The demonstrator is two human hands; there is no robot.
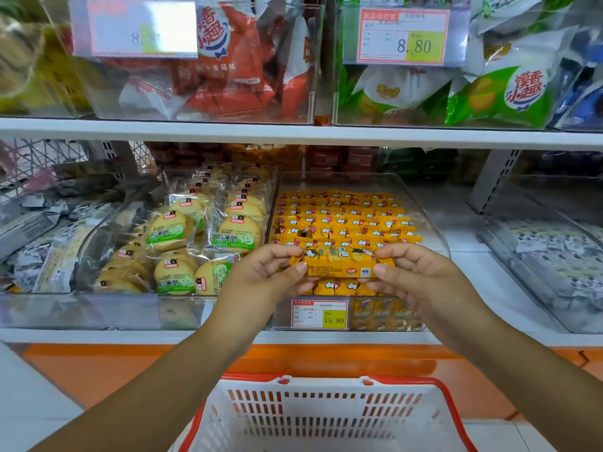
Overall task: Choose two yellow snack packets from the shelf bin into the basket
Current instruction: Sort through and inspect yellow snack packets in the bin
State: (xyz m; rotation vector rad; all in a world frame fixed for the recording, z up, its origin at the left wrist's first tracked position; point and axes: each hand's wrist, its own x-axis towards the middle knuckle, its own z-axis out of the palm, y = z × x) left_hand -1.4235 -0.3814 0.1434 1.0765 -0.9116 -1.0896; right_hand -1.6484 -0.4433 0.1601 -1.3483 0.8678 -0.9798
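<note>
A yellow snack packet (pixel 339 263) is held flat between both hands, just above the front of the clear shelf bin (pixel 434 223). My left hand (pixel 261 282) pinches its left end with thumb and fingers. My right hand (pixel 414 275) pinches its right end the same way. The bin behind is packed with several rows of the same yellow packets (pixel 342 216). Below the hands, on the floor side, stands a white basket with a red rim (pixel 326 415); I see nothing inside it.
A clear bin of round green-labelled biscuits (pixel 182 236) sits left of the yellow one. A price tag reading 15.80 (pixel 319 314) hangs on the yellow bin's front. The upper shelf (pixel 293 132) carries bins of red and green bags. Grey packets fill the far right bin (pixel 554 256).
</note>
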